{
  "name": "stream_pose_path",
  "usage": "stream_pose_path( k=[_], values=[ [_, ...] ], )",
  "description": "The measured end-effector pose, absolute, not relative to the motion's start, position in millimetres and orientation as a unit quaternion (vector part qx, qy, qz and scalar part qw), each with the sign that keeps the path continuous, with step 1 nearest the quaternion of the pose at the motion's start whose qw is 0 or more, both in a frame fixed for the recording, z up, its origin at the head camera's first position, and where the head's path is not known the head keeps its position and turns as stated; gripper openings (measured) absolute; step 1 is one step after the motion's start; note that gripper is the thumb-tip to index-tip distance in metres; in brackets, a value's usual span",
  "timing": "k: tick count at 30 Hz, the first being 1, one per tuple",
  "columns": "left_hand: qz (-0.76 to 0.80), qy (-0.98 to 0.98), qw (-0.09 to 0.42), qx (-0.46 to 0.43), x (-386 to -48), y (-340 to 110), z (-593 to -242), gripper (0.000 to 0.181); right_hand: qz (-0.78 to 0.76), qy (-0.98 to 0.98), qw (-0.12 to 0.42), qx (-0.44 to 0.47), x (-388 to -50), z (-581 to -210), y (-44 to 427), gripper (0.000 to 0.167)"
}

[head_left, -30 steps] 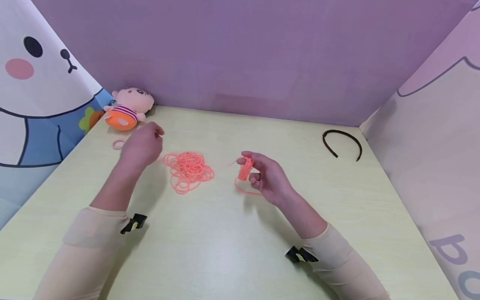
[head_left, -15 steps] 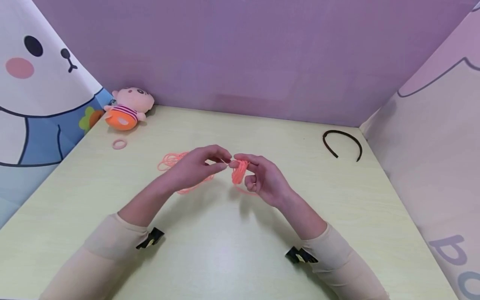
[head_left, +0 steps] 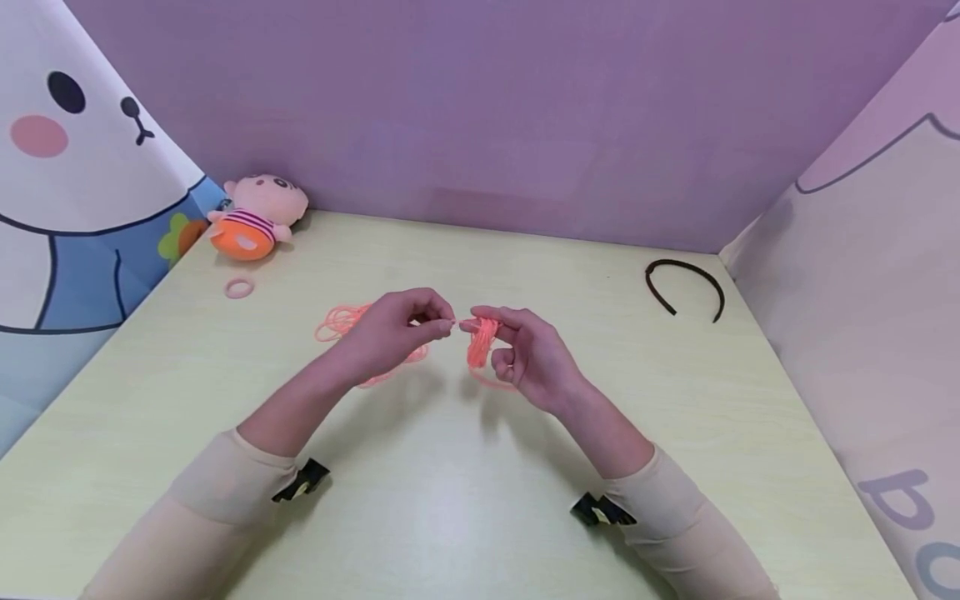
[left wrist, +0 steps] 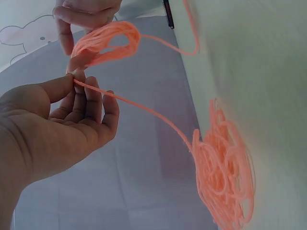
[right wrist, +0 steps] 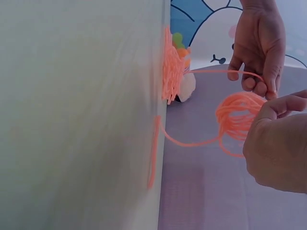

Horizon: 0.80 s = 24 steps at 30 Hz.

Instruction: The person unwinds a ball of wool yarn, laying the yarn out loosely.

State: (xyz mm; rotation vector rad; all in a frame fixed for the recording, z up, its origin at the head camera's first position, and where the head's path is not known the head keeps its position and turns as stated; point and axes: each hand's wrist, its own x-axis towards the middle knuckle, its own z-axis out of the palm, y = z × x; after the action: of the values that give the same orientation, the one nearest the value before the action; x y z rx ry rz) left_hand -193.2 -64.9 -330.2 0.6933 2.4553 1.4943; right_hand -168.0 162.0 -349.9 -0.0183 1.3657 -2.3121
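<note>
Orange-pink yarn lies as a loose pile (head_left: 341, 320) on the table, partly hidden behind my left hand (head_left: 390, 333) in the head view. Thumb and fingertips of that hand pinch a strand (left wrist: 139, 106) that runs up from the pile, as the left wrist view shows. My right hand (head_left: 540, 362) holds a small looped coil of yarn (head_left: 481, 343) wound about its fingers. Both hands are raised above the table, fingertips close together. A loose tail (right wrist: 187, 143) hangs from the coil down to the tabletop in the right wrist view.
A plush toy (head_left: 251, 218) with an orange bottom sits at the back left corner, and a pink ring (head_left: 239, 288) lies before it. On the right rests a black headband (head_left: 686, 279). A purple wall (head_left: 487, 125) and printed side panels surround the table (head_left: 450, 500).
My left hand has come from the far left, near the toy, over to the right hand, uncovering the pink ring. The right hand and its coil shifted slightly.
</note>
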Motion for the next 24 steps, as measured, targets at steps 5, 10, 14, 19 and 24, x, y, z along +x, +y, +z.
stream_pose_path(
  k=[5, 10, 14, 19, 24],
  values=[
    [0.509, 0.827, 0.097, 0.217, -198.5, -72.4, -326.4, 0.009, -0.853, 0.484, 0.197, 0.016, -169.9, -350.6, 163.0, 0.036],
    [0.521, 0.827, 0.118, 0.177, -208.9, -85.3, -325.6, 0.013, -0.863, 0.471, 0.181, 0.022, -170.6, -350.6, 164.0, 0.032],
    [0.524, 0.83, 0.117, 0.15, -217.2, -96.4, -325.8, 0.016, -0.864, 0.469, 0.178, 0.027, -171.1, -350.9, 163.9, 0.031],
    [0.527, 0.834, 0.085, 0.14, -224.8, -108.0, -326.0, 0.018, -0.862, 0.475, 0.172, 0.03, -171.2, -351.0, 163.6, 0.03],
    [0.534, 0.836, 0.049, 0.118, -231.6, -118.9, -327.1, 0.019, -0.862, 0.475, 0.174, 0.029, -170.7, -351.2, 164.3, 0.03]
  ],
)
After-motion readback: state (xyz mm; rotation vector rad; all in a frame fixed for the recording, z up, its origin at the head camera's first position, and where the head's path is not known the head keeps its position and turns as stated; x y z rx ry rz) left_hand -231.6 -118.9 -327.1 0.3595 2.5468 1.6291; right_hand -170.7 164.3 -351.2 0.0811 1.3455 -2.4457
